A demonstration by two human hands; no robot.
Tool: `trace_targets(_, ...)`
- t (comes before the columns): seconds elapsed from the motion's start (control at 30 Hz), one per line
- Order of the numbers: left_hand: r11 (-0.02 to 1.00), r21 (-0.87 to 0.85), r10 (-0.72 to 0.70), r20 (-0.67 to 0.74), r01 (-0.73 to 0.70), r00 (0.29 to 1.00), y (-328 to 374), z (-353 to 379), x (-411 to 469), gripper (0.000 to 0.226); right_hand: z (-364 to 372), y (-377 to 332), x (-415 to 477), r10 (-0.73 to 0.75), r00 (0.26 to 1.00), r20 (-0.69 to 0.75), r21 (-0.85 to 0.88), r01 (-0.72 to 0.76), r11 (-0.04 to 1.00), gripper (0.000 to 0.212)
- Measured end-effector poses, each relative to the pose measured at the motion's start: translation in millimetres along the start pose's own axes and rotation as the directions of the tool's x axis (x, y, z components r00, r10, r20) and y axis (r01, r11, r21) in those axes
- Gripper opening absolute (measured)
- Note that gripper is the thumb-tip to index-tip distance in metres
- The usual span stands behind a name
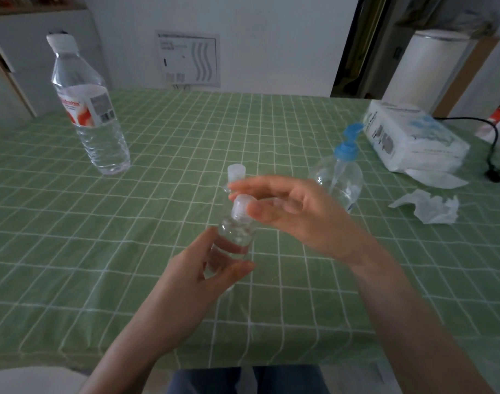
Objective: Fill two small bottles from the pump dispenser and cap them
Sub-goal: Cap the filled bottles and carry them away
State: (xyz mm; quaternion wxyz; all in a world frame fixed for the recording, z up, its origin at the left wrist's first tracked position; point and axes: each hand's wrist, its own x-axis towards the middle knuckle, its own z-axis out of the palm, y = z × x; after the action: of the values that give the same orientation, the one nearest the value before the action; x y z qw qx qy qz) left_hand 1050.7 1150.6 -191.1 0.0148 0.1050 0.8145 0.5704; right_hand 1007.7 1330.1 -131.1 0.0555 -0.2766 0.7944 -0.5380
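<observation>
Hands meet over a green checked tablecloth (101,237) at the centre of the frame, where a person works on a small bottle (237,234) of clear plastic. The left hand (203,268), rising from the lower middle of the frame, grips the bottle's lower body, with the thumb on the near side and the fingers curled behind it. The bottle is held clear of the cloth, tilted slightly, with liquid visible inside. Its translucent cap (241,207) sits on the neck. The right hand (299,217) reaches in from the right and pinches that cap, with the thumb against its right side and the forefinger over its top, while the remaining fingers stretch out loosely.

Just behind, partly hidden by the right hand's fingers, a second small bottle (236,172) stands on the cloth with its own cap on. Right of centre stands the pump dispenser (342,177), a clear bottle with a blue pump head, just beyond the right hand.

In the upper left of the frame a tall water bottle (92,115) with a red and white label stands upright. At the upper right lies a white tissue pack (413,137), with a crumpled tissue (430,206) on the cloth below it and a black cable (494,137) curving along the right edge.
</observation>
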Motion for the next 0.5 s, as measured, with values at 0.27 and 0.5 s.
trace_targets(0.27,1.000,-0.002,0.002,0.019,-0.002,1.000,-0.5,1.7,4.0,0.038,3.0,-1.0,1.1,-0.004,0.997,-0.082,-0.149,-0.009,0.989,0.032)
trace_targets(0.5,0.999,-0.032,0.005,0.029,-0.004,1.000,-4.0,2.6,4.4,0.039,2.4,-0.6,-2.6,-0.010,0.994,-0.111,-0.141,-0.006,0.990,0.027)
